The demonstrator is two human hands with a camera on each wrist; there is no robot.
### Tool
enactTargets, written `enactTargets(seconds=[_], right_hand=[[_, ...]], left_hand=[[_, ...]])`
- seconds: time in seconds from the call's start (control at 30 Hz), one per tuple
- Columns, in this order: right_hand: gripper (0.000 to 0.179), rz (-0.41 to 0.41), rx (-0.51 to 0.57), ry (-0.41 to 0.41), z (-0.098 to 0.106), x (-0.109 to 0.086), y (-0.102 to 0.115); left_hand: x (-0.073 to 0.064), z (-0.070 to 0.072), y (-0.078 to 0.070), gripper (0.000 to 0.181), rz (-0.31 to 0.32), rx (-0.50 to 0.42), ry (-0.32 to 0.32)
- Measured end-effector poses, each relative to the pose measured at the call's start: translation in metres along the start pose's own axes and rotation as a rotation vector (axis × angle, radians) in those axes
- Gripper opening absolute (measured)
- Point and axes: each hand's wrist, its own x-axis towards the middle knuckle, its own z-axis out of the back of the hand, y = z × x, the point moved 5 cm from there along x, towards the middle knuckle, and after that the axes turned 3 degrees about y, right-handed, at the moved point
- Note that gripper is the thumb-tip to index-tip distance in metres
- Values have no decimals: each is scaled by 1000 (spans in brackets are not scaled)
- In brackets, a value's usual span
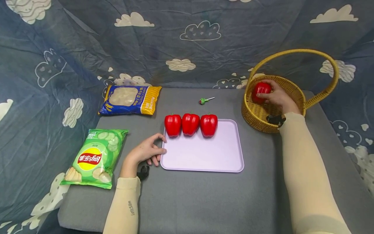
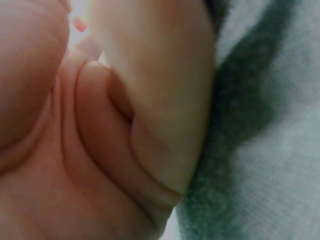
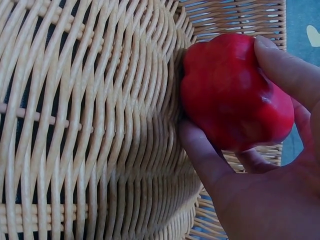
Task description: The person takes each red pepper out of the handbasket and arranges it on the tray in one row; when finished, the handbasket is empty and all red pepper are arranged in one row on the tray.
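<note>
Inside the wicker basket (image 1: 254, 117), my right hand (image 1: 277, 96) holds a red bell pepper (image 1: 262, 92). The right wrist view shows fingers and thumb spread around that pepper (image 3: 235, 95), which sits close against the woven wall. My left hand (image 1: 147, 150) rests at the left edge of the lilac tray (image 1: 201, 154), thumb and forefinger touching the rim, the other fingers bent below. Three more red peppers stand in a row along the tray's back edge: a left one (image 1: 173, 125), a middle one (image 1: 191, 124) and a right one (image 1: 208, 125). Close skin folds fill most of the left wrist view.
A green chip bag (image 1: 94, 159) lies left of my left arm. Behind it is a blue and yellow pasta bag (image 1: 130, 100). A small green-wrapped lollipop (image 1: 204, 101) lies behind the tray. The basket's tall handle (image 1: 295, 51) arches over its opening.
</note>
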Motion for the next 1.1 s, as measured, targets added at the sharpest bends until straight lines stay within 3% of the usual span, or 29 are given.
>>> enactTargets(seconds=[0.53,1.1], right_hand=[[85,-14,139,-95,8,-1,15],[81,46,145,-223,19,-59,56]], left_hand=[[-4,0,2,43,-2,-9,-5],[-3,-1,-4,42,6,-3,5]])
